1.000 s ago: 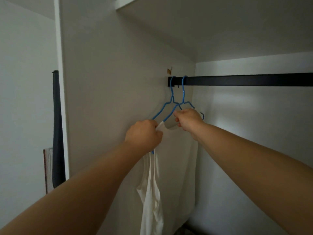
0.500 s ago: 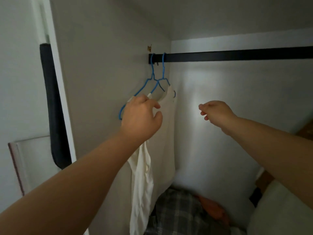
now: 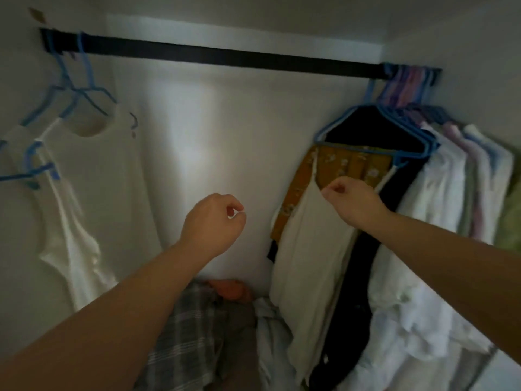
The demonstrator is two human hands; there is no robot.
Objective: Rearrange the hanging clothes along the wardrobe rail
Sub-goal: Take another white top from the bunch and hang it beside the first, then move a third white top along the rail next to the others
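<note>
A black wardrobe rail (image 3: 225, 56) runs across the top. At its left end two white tops (image 3: 112, 165) hang on blue hangers (image 3: 81, 91). At the right end a packed bunch of hangers holds a white slip (image 3: 304, 249), a yellow floral garment (image 3: 346, 165), a black garment (image 3: 363, 128) and several pale clothes (image 3: 439, 193). My left hand (image 3: 214, 221) hovers in the gap between the groups, fingers loosely curled on nothing. My right hand (image 3: 352, 201) sits against the top edge of the white slip with curled fingers; whether it grips is unclear.
The middle stretch of the rail carries no hangers. On the wardrobe floor lie a grey plaid cloth (image 3: 191, 334), something orange (image 3: 231, 289) and a crumpled white cloth (image 3: 270, 328). The wardrobe's side wall (image 3: 17, 249) stands close behind the left tops.
Both hands have left the left-hand hangers and moved right. The view has swung right, bringing the right bunch of clothes into sight, and my right hand now reaches the white slip.
</note>
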